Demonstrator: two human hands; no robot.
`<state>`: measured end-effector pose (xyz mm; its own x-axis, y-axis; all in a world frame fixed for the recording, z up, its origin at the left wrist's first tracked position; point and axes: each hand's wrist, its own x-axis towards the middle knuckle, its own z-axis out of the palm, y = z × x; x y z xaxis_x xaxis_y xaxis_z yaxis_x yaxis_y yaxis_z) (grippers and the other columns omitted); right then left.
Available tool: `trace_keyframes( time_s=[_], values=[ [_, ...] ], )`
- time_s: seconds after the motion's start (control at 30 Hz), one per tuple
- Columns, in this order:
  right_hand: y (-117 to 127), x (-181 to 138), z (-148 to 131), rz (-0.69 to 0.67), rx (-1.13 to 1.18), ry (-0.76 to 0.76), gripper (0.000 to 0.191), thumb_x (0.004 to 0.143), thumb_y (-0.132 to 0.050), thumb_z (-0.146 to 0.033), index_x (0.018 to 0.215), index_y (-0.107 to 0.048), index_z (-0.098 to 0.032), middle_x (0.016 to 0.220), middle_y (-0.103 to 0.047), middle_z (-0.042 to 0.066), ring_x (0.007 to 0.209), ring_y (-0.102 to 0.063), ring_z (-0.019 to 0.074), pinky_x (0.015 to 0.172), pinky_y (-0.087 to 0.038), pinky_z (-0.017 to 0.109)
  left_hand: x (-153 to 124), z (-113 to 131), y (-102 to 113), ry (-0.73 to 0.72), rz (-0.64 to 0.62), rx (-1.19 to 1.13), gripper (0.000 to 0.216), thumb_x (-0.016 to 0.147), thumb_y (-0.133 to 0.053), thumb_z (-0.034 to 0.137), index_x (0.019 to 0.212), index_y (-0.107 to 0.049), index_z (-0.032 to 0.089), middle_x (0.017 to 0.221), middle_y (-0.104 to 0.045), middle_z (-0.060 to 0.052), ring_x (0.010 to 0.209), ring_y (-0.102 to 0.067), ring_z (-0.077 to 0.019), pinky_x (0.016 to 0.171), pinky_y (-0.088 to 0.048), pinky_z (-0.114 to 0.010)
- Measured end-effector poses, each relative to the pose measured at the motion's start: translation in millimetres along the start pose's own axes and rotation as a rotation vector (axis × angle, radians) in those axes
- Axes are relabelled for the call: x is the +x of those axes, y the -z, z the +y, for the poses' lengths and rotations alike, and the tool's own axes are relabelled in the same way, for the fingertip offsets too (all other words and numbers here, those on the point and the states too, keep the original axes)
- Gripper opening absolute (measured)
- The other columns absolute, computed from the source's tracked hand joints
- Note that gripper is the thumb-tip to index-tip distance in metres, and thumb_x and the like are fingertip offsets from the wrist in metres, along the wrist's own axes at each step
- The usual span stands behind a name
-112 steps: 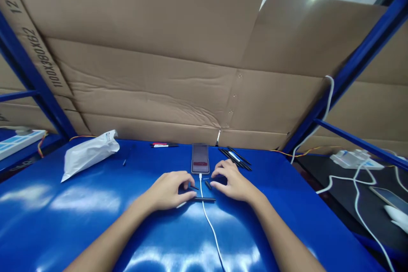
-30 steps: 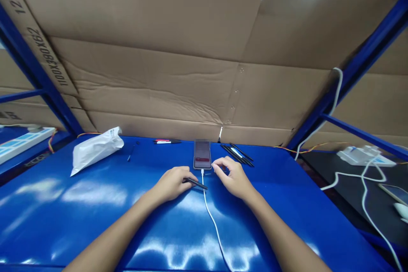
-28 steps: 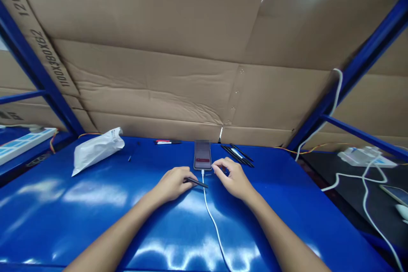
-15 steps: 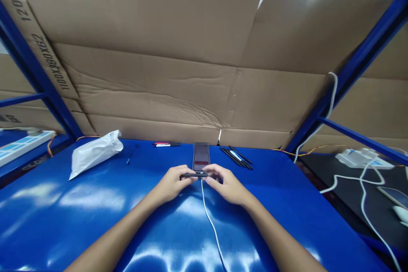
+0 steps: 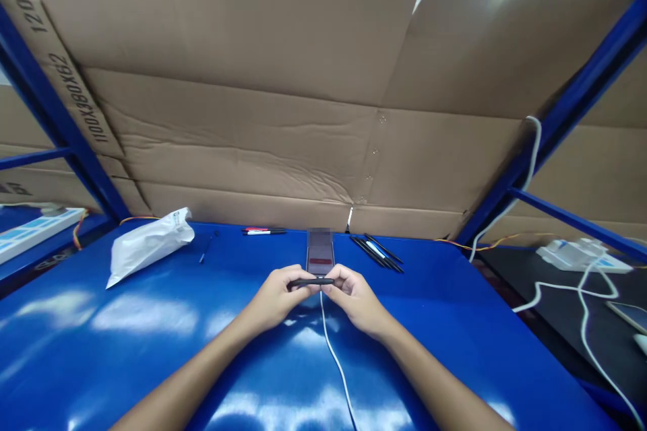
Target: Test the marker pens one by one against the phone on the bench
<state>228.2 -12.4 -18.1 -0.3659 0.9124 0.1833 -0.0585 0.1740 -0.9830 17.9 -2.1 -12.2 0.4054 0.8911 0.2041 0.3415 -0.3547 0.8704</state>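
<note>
A black pen point(image 5: 319, 281) lies level between my hands, above the blue tabletop point(image 5: 242, 343). My left hand point(image 5: 279, 293) is closed, its thumb and fingers pinching the pen's left part. Closed at the other end, my right hand point(image 5: 356, 296) pinches the pen's right part. Fingertips hide some of the pen. Just behind it stands or lies a phone point(image 5: 321, 242) with a red bar on its screen. From near the phone's lower edge a white cable point(image 5: 335, 353) runs toward me; the join is hidden by my hands.
Several black pens point(image 5: 377, 252) lie at the back right; red and black pens point(image 5: 263, 231) lie at the back left. A thin blue-ended stick point(image 5: 205, 250) is beside a white plastic bag point(image 5: 149, 246). Cardboard point(image 5: 242, 114) walls the back, between blue posts point(image 5: 561, 128).
My right fingers have closed onto the pen's right end and my two hands are slightly nearer each other. The pen sits a little lower in view.
</note>
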Motion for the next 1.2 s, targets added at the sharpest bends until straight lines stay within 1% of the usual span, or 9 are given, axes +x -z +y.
trace_keyframes(
  time_s=[0.13, 0.2, 0.3, 0.37, 0.47, 0.6, 0.83, 1.0, 1.2],
  values=[
    [1.6, 3.3, 2.2, 0.069, -0.044, 0.03, 0.036, 0.091, -0.07, -0.056, 0.09, -0.063, -0.02, 0.086, -0.068, 0.002, 0.084, -0.064, 0.0193, 0.081, -0.048, 0.032, 0.5, -0.5, 2.2, -0.003, 0.019, 0.067, 0.031, 0.092, -0.066, 0.046, 0.105, -0.083, 0.022, 0.076, -0.058, -0.001, 0.067, -0.05, -0.0154, 0.062, -0.035, -0.025],
    [6.4, 4.9, 2.5, 0.135, -0.102, 0.05, 0.036, 0.094, -0.065, -0.056, 0.089, -0.062, -0.02, 0.083, -0.068, 0.002, 0.082, -0.064, 0.0198, 0.08, -0.049, 0.032, 1.1, -2.2, 5.1, -0.011, 0.046, 0.123, 0.03, 0.093, -0.066, 0.044, 0.105, -0.082, 0.023, 0.077, -0.06, -0.001, 0.067, -0.051, -0.0159, 0.064, -0.037, -0.025],
    [16.1, 5.4, 1.7, 0.24, -0.291, 0.095, 0.036, 0.098, -0.059, -0.055, 0.09, -0.065, -0.02, 0.079, -0.066, 0.002, 0.075, -0.061, 0.0192, 0.072, -0.048, 0.031, 2.0, -6.7, 9.5, -0.017, 0.079, 0.203, 0.029, 0.092, -0.066, 0.042, 0.108, -0.081, 0.023, 0.08, -0.064, -0.002, 0.07, -0.053, -0.0172, 0.067, -0.039, -0.026],
    [21.4, 4.1, -0.5, 0.272, -0.47, 0.147, 0.033, 0.1, -0.057, -0.05, 0.095, -0.069, -0.02, 0.082, -0.068, 0.004, 0.076, -0.06, 0.0202, 0.071, -0.047, 0.032, 2.6, -10.0, 11.3, -0.013, 0.076, 0.237, 0.029, 0.093, -0.065, 0.042, 0.109, -0.08, 0.023, 0.082, -0.065, -0.002, 0.071, -0.054, -0.018, 0.069, -0.04, -0.027],
    [25.6, 1.2, -5.8, 0.218, -0.713, 0.262, 0.026, 0.103, -0.055, -0.04, 0.102, -0.074, -0.022, 0.094, -0.072, 0.008, 0.088, -0.061, 0.0242, 0.081, -0.048, 0.037, 3.2, -13.6, 12.4, -0.005, 0.062, 0.268, 0.029, 0.094, -0.064, 0.042, 0.11, -0.08, 0.023, 0.083, -0.065, -0.002, 0.073, -0.056, -0.0189, 0.069, -0.04, -0.028],
    [26.3, -1.8, -10.1, 0.107, -0.849, 0.338, 0.021, 0.104, -0.056, -0.031, 0.108, -0.075, -0.024, 0.097, -0.071, 0.008, 0.094, -0.06, 0.0256, 0.086, -0.049, 0.04, 3.3, -14.0, 12.4, 0.0, 0.054, 0.3, 0.028, 0.094, -0.063, 0.041, 0.106, -0.08, 0.023, 0.082, -0.064, -0.003, 0.074, -0.058, -0.0197, 0.069, -0.04, -0.028],
    [26.4, -3.2, -6.8, 0.054, -0.893, 0.338, 0.019, 0.103, -0.058, -0.026, 0.112, -0.074, -0.022, 0.096, -0.07, 0.008, 0.092, -0.058, 0.0245, 0.085, -0.05, 0.039, 2.4, -8.8, 9.6, -0.01, 0.016, 0.339, 0.028, 0.094, -0.061, 0.041, 0.101, -0.08, 0.022, 0.077, -0.06, -0.002, 0.073, -0.057, -0.0199, 0.067, -0.039, -0.028],
    [27.6, -3.3, -6.7, 0.069, -0.906, 0.325, 0.02, 0.104, -0.057, -0.025, 0.112, -0.075, -0.021, 0.095, -0.07, 0.008, 0.093, -0.058, 0.0246, 0.085, -0.05, 0.04, 2.4, -8.7, 10.0, -0.006, 0.022, 0.326, 0.029, 0.095, -0.061, 0.04, 0.105, -0.08, 0.021, 0.081, -0.064, -0.004, 0.076, -0.058, -0.0203, 0.068, -0.04, -0.028],
    [23.2, -4.9, -6.0, 0.009, -0.917, 0.323, 0.022, 0.103, -0.056, -0.023, 0.115, -0.075, -0.022, 0.099, -0.07, 0.009, 0.092, -0.058, 0.0249, 0.086, -0.051, 0.041, 1.4, -11.5, 8.8, -0.016, -0.016, 0.327, 0.027, 0.094, -0.064, 0.038, 0.11, -0.079, 0.022, 0.089, -0.068, -0.005, 0.078, -0.061, -0.0205, 0.072, -0.042, -0.029]
  ],
)
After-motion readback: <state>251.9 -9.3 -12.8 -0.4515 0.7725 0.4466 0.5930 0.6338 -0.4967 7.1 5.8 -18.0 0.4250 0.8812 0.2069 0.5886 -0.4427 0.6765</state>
